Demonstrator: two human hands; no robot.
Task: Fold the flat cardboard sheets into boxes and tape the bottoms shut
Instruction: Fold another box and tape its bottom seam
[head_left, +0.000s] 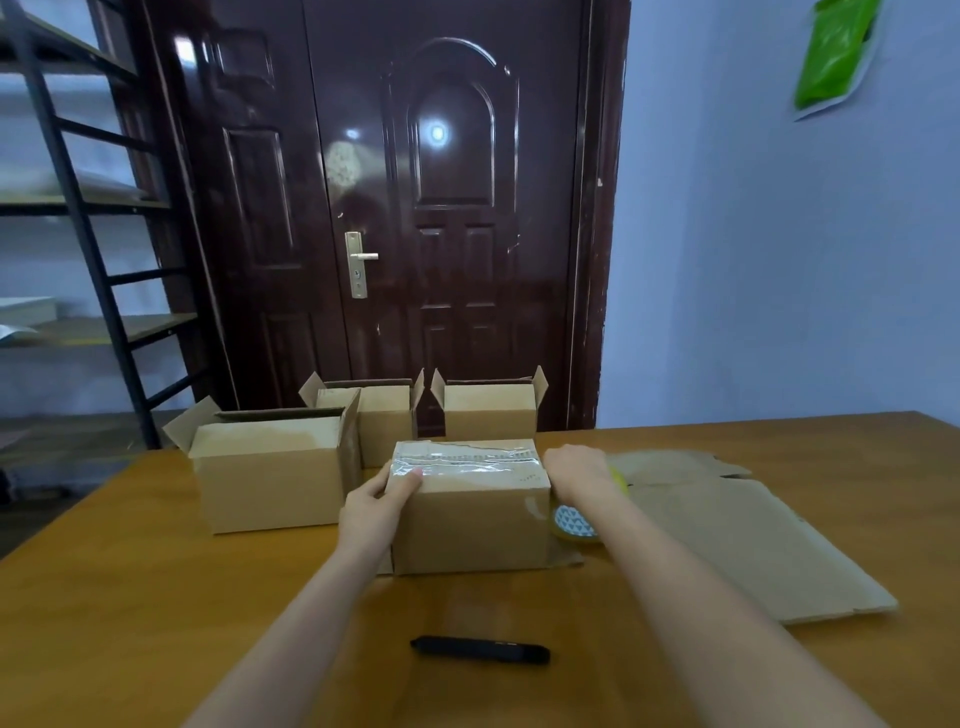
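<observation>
A folded cardboard box (470, 525) stands bottom-up in the middle of the table, with clear tape (462, 460) across its top seam. My left hand (376, 506) holds the box's left side, thumb lying on the taped top. At the box's upper right corner rests my right hand (576, 467); its fingers are hidden from view. A tape roll (571, 525) lies right of the box, partly behind my right forearm. Flat cardboard sheets (743, 540) lie to the right.
Three open boxes stand behind: a large one (267, 478) at left, two smaller ones (384, 415) (491, 410) by the table's far edge. A black pen-like tool (480, 649) lies on the wooden table (130, 597) near me. A dark door and metal shelving stand beyond.
</observation>
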